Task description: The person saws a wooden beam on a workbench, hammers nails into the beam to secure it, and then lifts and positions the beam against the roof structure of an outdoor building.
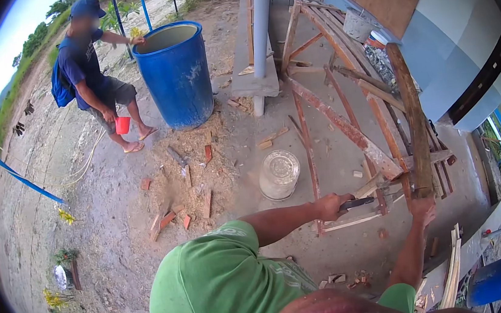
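My left hand (332,207) is closed around the dark handle of a tool (358,202). A thin grey metal part seems to run from it toward the wooden pieces on the right, but its kind is not clear. My right hand (423,210) grips the near end of a thick brown wooden plank (413,121), which stretches away from me over the frame. Just beyond both hands lies a large triangular wooden frame (345,125) of reddish-brown timbers and braces, resting on the concrete floor.
A person (92,69) with a red dipper (122,125) stands beside a tall blue barrel (175,79). An upturned whitish bucket (279,175), wood offcuts (208,204) and sawdust lie left of the frame. A grey post (262,27) rises behind; a blue-white wall (451,31) bounds the right.
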A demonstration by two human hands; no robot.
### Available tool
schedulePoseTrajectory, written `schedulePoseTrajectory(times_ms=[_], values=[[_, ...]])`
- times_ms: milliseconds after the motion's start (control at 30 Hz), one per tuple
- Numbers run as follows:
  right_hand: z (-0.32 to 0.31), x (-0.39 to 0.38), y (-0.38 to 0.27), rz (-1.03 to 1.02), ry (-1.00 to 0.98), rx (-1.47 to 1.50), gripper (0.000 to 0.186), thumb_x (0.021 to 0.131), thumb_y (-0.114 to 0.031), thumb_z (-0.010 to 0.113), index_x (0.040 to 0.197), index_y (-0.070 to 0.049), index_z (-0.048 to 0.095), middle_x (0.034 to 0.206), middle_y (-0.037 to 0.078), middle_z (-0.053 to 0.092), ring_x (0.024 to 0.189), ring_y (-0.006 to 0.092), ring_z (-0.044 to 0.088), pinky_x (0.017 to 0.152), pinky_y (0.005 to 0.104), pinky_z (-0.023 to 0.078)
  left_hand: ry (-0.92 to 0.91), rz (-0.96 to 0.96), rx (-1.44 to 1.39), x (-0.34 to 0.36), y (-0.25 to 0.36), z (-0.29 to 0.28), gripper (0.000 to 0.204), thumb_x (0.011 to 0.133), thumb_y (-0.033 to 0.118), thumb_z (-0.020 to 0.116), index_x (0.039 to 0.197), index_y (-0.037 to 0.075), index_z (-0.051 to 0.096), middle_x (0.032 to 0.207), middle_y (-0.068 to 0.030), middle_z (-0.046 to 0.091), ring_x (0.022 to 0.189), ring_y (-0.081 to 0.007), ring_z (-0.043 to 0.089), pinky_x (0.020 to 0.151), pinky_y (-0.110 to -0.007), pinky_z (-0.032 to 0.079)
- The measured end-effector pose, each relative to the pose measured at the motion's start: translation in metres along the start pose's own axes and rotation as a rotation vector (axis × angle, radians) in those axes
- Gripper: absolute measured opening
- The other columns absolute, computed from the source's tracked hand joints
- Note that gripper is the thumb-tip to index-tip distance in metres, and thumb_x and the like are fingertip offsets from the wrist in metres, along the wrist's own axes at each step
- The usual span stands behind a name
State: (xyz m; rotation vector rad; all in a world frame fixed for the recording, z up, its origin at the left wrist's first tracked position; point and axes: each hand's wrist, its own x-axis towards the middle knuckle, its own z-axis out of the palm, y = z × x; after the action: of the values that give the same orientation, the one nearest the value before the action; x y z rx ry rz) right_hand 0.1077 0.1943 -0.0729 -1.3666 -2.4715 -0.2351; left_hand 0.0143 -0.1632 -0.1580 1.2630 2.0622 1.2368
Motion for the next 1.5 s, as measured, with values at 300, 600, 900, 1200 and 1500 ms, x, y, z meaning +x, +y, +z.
schedulePoseTrajectory(times_ms=[300,600,900,1200,1500], values=[[-0.016,-0.005,-0.012,0.0,-0.029,0.059,0.065,0.076,-0.042,0.074,0.13,-0.011,0.054,0.104,0.02,0.071,0.099,0.0423,0.068,0.085,0.0544,0.053,0.025,0.018,0.024,-0.004,0.032,-0.019,0.046,0.089,0.015,0.065,0.132,0.008,0.048,0.095,-0.0234,0.068,0.092,-0.0425,0.066,0.081,-0.051,0.052],[-0.032,-0.016,-0.012,-0.019,-0.009,0.061,0.069,0.076,-0.047,0.075,0.131,-0.012,0.054,0.104,0.021,0.071,0.097,0.0418,0.069,0.083,0.0535,0.053,0.029,0.07,0.073,-0.018,0.138,-0.083,0.045,0.091,0.031,0.067,0.126,0.007,0.052,0.085,-0.0228,0.069,0.084,-0.0433,0.068,0.076,-0.052,0.051],[-0.001,0.007,0.001,-0.004,-0.043,0.026,0.064,0.075,-0.047,0.077,0.124,-0.009,0.059,0.101,0.021,0.071,0.097,0.0423,0.068,0.084,0.055,0.053,0.028,0.036,0.1,0.001,0.059,-0.054,0.044,0.094,0.038,0.065,0.124,0.009,0.054,0.087,-0.0189,0.07,0.085,-0.0413,0.068,0.077,-0.051,0.052],[-0.052,-0.036,0.005,0.026,-0.074,0.125,0.063,0.075,-0.051,0.076,0.119,-0.009,0.059,0.097,0.022,0.071,0.096,0.044,0.068,0.082,0.0548,0.053,-0.079,0.048,0.149,0.002,0.079,-0.056,0.043,0.093,0.037,0.067,0.122,0.008,0.055,0.091,-0.0191,0.07,0.091,-0.0403,0.068,0.08,-0.05,0.052],[-0.053,-0.051,0.06,0.093,-0.214,0.155,0.069,0.072,-0.048,0.079,0.127,-0.013,0.056,0.109,0.019,0.071,0.105,0.0401,0.067,0.091,0.0516,0.052,-0.168,0.076,0.057,-0.004,0.098,-0.027,0.045,0.092,0.026,0.064,0.131,0.006,0.051,0.093,-0.0235,0.069,0.09,-0.0427,0.068,0.082,-0.049,0.054]])
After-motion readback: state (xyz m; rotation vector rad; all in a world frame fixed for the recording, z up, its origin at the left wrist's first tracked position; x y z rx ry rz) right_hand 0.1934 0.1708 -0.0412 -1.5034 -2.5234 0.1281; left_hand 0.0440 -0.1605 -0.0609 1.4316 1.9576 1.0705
